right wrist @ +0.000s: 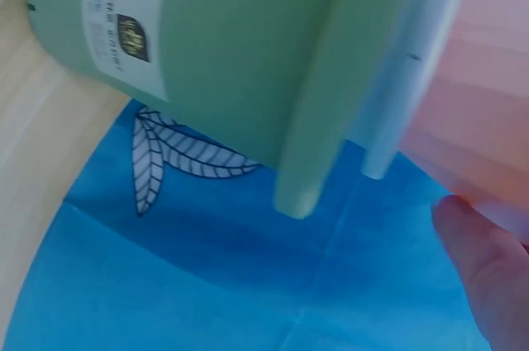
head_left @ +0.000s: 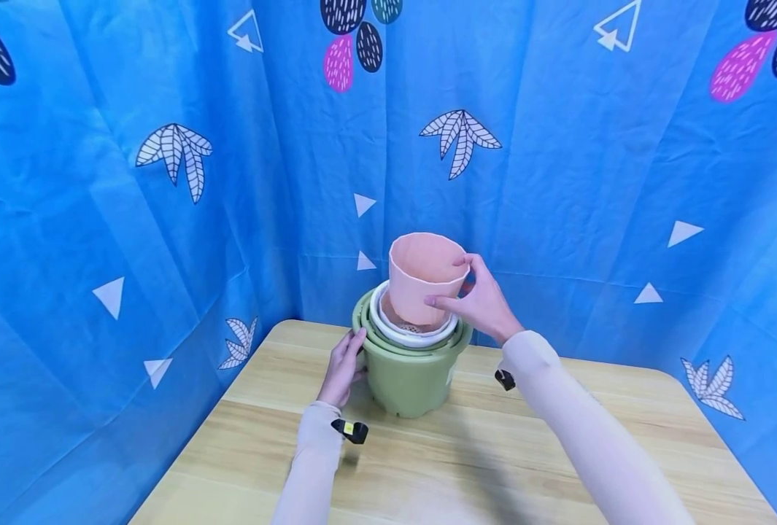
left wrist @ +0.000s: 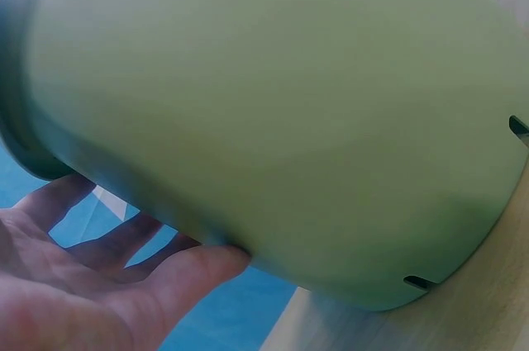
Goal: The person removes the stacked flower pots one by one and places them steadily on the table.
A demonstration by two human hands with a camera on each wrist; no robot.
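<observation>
A pale pink plant pot [head_left: 417, 295] is tilted, its lower end within the white rim [head_left: 414, 340] of a nested stack. My right hand [head_left: 483, 300] pinches its upper wall, thumb outside and fingers over the rim. Beneath it, the outer green plant pot [head_left: 408, 383] stands upright on the table, with another green rim and the white one nested inside. My left hand [head_left: 343, 366] rests against the left side of the green pot just below its rim. In the left wrist view, the fingers [left wrist: 186, 277] touch its wall, loosely extended.
The stack stands on a light wooden table [head_left: 388, 467] near its back edge. Blue patterned cloth [head_left: 559, 182] hangs behind and to the left. In the right wrist view, a white label [right wrist: 124, 29] is on the green pot.
</observation>
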